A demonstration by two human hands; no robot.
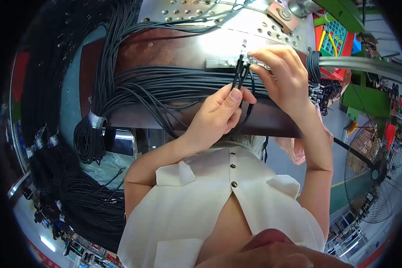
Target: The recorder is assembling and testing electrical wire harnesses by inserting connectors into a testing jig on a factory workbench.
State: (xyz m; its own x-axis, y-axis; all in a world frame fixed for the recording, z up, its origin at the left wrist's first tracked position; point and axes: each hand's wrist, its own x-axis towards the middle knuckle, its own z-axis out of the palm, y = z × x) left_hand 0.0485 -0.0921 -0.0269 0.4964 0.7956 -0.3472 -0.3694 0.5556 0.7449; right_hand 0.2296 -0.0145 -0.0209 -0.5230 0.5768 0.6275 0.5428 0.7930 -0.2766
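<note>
My left hand is closed around a few black cables, with the thumb pressed on top. Their ends point up and away from me, side by side. At the tips of these cables my right hand has its thumb and forefinger curled close around a small silvery connector end. Glare blurs the detail there. Directly behind my hands lies a flat metal piece on the dark table edge. A thick row of black cables runs across the table under both hands.
A tied cable bundle hangs over the table's left edge. More dark cables are heaped at the left. At the back stands a perforated metal plate with a machine clamp block. A control panel and a fan are at the right.
</note>
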